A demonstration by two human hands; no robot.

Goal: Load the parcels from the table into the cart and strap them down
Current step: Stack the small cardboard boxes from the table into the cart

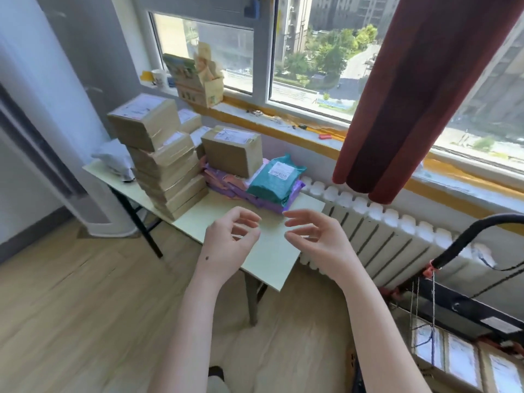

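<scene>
A pale green table point(272, 259) holds a tall stack of brown cardboard parcels point(167, 177) at its left. To the right, one brown box point(231, 151) rests on a pile of purple mailer bags point(226, 182), with a teal mailer point(276, 178) on top beside it. My left hand point(229, 242) and my right hand point(314, 236) hover over the table's bare near end, fingers curled and apart, holding nothing. The cart point(465, 304) with a black handle stands at the lower right, with labelled boxes point(459, 361) in it and cords hanging from its frame.
A white radiator point(382, 236) runs under the window behind the table and cart. A dark red curtain point(411, 95) hangs at the upper right. An open carton point(198, 80) sits on the windowsill. A white standing unit point(56, 131) is at the left. Wooden floor lies below.
</scene>
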